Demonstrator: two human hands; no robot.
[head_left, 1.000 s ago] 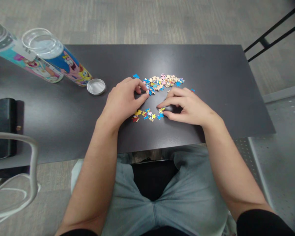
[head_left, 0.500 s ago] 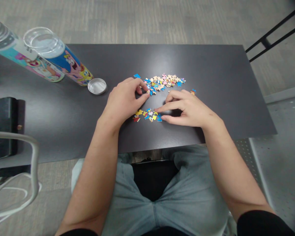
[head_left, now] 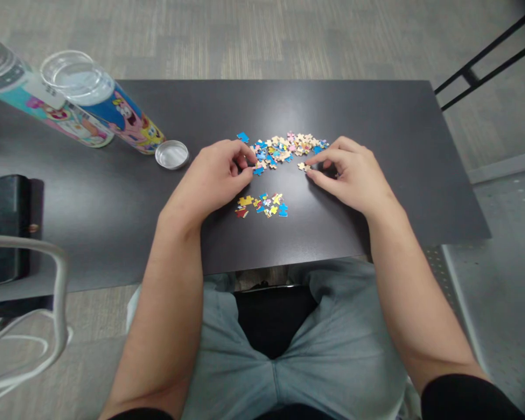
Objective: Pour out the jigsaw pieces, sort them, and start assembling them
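Observation:
A heap of small jigsaw pieces (head_left: 284,149), some blue or coloured and some plain tan side up, lies on the dark table. At its left edge my left hand (head_left: 221,172) has thumb and index finger closed at a blue puzzle piece (head_left: 258,171). My right hand (head_left: 347,172) is at the heap's near right side, its thumb and index finger on a tan-backed puzzle piece (head_left: 303,167) low at the tabletop. Nearer me, between the hands, lies a small cluster of face-up pieces (head_left: 269,204), yellow, blue and red, some touching one another.
On the left stand two clear cartoon-printed tubes, one open-topped (head_left: 131,119) and one with a silver cap (head_left: 65,114). A round metal lid (head_left: 172,155) lies beside them. A black case (head_left: 4,227) and a pale curved tube (head_left: 59,291) are at far left.
My right hand has moved from the near cluster up and right to a tan-backed piece by the heap. My left hand has shifted slightly left.

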